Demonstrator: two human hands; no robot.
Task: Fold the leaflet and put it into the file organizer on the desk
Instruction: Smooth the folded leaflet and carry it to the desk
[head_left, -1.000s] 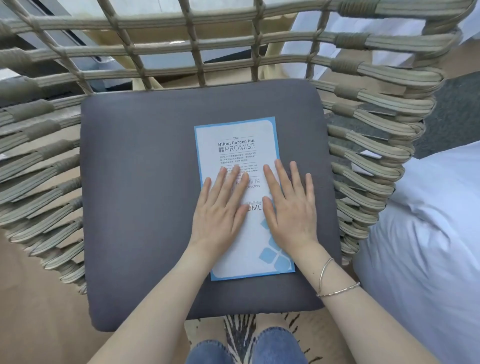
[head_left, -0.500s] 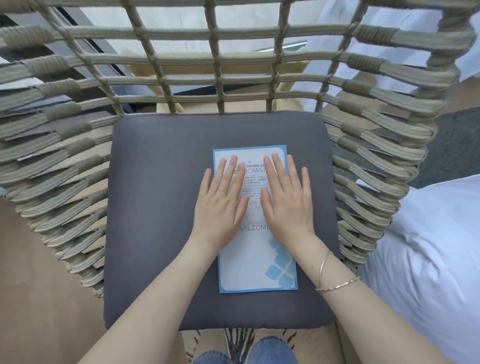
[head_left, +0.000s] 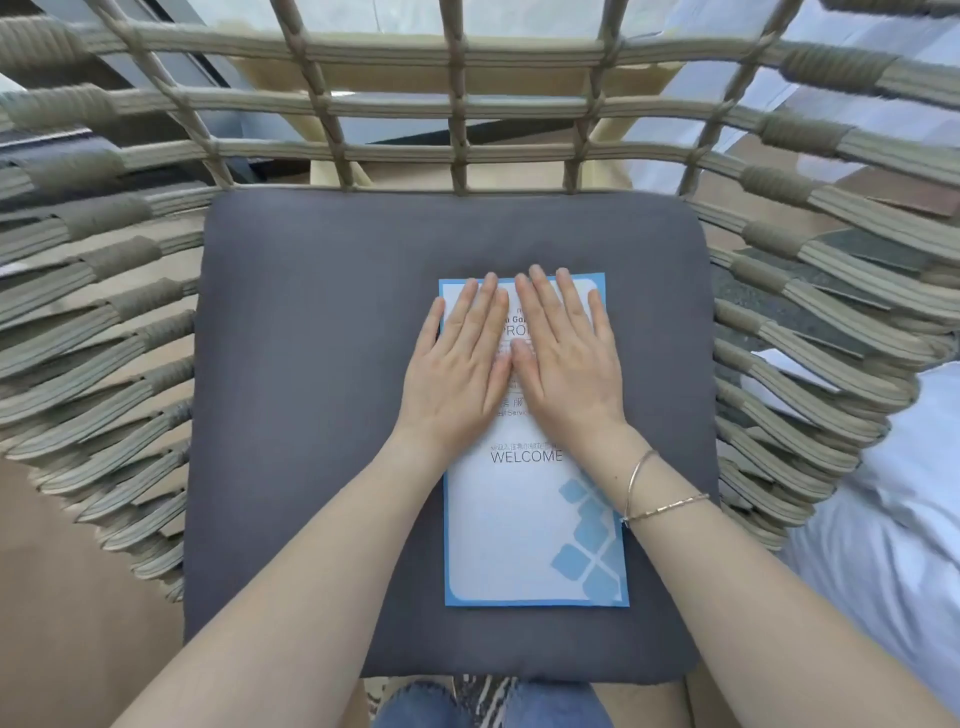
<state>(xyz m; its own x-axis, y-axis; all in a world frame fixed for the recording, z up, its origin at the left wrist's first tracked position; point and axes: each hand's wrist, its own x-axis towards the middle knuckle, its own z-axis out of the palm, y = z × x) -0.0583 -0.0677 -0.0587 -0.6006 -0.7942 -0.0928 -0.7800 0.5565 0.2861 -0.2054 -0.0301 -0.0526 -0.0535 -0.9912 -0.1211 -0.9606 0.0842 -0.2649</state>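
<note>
A white, blue-bordered paper leaflet (head_left: 530, 519) lies flat and unfolded on a dark grey square seat cushion (head_left: 311, 415), right of the cushion's middle, its long sides running near to far. The word WELCOME is printed across its near half, and a pattern of light blue rounded squares fills its near right corner. Both hands lie palm down on the far half of the sheet. The left hand (head_left: 460, 364) lies flat with its fingers extended and close together, its outer edge reaching past the leaflet's left border onto the cushion. The right hand (head_left: 566, 358) lies flat beside it, fingers slightly spread toward the far right corner. The two thumbs touch near the sheet's centre line. Neither hand pinches or lifts any edge. A thin gold-coloured bracelet (head_left: 654, 493) circles the right wrist above the leaflet's right border.

The cushion sits in a woven beige rope chair (head_left: 104, 332), whose banded sides curve up on the left and right and whose open lattice back rises at the far side. The leaflet is the only loose thing on the seat. White bedding (head_left: 893, 545) lies to the right of the chair. Blue denim knees (head_left: 415, 706) show at the near edge, below the cushion.
</note>
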